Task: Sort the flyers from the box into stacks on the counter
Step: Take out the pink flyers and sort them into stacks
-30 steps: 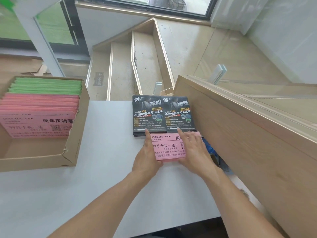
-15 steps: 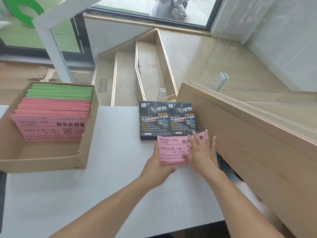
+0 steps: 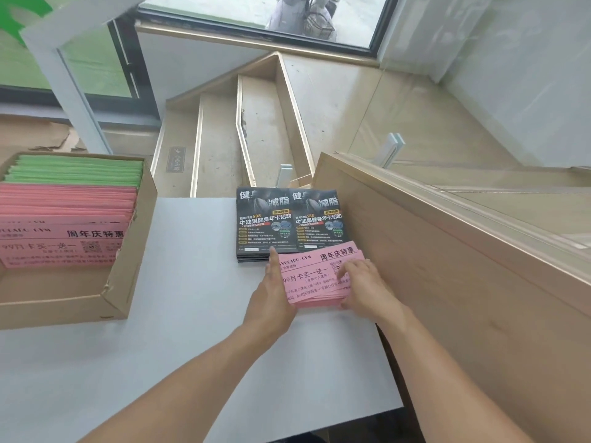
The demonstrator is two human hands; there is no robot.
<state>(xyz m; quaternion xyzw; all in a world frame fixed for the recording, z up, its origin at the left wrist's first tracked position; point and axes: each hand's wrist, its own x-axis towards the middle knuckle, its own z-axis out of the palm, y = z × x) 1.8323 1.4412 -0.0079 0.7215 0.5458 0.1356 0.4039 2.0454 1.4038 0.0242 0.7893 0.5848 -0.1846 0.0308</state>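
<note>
From the head camera, the only view we have, we see the white counter (image 3: 179, 314) with two stacks of black flyers (image 3: 289, 223) side by side at its far right, against the wooden partition (image 3: 447, 282). Just in front of them lies a pink stack (image 3: 315, 276), slightly fanned and skewed, its far edge overlapping the near edge of the black ones.

Our left hand (image 3: 271, 294) lies against the left edge of the pink stack, fingers straight and together, the fingertip reaching to the black flyers. Our right hand (image 3: 363, 287) sits on the stack's right part, fingers bent down onto the top sheet and thumb at the near edge; it looks like a light hold for squaring, though we cannot tell how firmly it pinches.

At the left stands the cardboard box (image 3: 128, 251), well apart from the stacks. Inside it, a thick run of pink flyers in the box (image 3: 67, 225) fills the near part and green flyers (image 3: 76, 169) the far part.

We judge the black flyers done, the pink only begun, and the green untouched; no green stack is on the counter. So much of the sorting remains, and the pink stack wants tidying first.
</note>
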